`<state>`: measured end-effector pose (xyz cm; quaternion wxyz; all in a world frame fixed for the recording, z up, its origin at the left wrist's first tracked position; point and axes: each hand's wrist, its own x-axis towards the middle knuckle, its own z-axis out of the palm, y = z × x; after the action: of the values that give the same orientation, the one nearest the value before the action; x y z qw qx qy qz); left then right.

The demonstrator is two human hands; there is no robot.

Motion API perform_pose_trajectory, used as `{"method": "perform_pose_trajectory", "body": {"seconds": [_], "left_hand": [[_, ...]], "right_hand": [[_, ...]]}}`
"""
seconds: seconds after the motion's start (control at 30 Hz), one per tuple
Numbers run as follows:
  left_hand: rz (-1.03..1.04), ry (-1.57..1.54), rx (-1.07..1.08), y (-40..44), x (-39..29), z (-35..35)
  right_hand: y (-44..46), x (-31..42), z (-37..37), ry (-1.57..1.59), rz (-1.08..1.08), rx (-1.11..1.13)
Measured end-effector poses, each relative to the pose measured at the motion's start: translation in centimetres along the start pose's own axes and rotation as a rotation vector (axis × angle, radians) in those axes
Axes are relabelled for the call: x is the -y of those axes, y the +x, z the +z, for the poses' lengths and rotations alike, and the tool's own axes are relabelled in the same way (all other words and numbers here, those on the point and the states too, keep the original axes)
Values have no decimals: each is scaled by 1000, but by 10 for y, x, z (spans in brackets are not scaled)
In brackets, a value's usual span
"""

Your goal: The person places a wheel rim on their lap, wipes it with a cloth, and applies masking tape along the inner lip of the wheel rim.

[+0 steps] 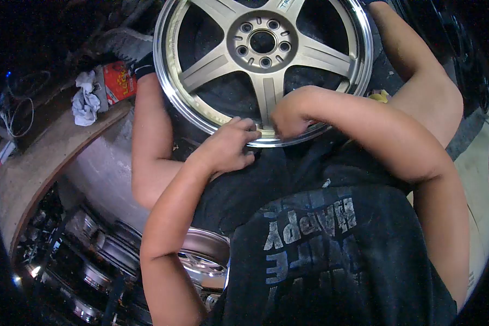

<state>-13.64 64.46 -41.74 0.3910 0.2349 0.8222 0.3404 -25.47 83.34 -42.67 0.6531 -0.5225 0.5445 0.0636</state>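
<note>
A champagne-coloured five-spoke wheel rim (266, 95) with a polished outer lip lies face up between the legs. My left hand (232, 144) is on its near lip, fingers bent over the edge and the thumb apart on the outer side. Just to the right, my right hand (294, 113) is curled closed, knuckles up, low over the inside of the near lip beside the lower spoke. Its fingertips are turned down and away, so whatever they hold, if anything, is hidden. No tyre shows on the rim.
Left of the leg, a crumpled white cloth (87, 98) and a red and yellow package (119, 81) lie on a brown ledge (54, 155). Another wheel rim (206, 250) sits behind the left arm, with several more on a dark rack (95, 271). A yellow item (380, 96) lies near the right thigh.
</note>
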Motion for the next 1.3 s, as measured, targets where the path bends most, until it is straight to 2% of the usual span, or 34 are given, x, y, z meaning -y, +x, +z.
{"method": "perform_pose_trajectory", "body": {"seconds": [0.07, 0.53, 0.8, 0.87, 1.1, 1.2, 1.3], "left_hand": [[9, 2, -5, 1, 0, 2], [13, 23, 23, 8, -11, 5], [-42, 82, 64, 10, -16, 6], [-59, 92, 79, 11, -21, 4], [-97, 133, 109, 14, -28, 5], [-69, 185, 69, 13, -29, 8], [-100, 191, 106, 14, -33, 5]], "right_hand": [[-4, -1, 0, 81, 27, -55], [-4, -19, 13, 131, 68, -34], [-16, -24, 10, 94, 54, -27], [-9, -24, 15, 136, 127, 4], [-15, -21, 17, 146, 142, -39], [-28, -20, 12, 136, 144, -52], [-25, -29, 12, 71, 35, -56]]}}
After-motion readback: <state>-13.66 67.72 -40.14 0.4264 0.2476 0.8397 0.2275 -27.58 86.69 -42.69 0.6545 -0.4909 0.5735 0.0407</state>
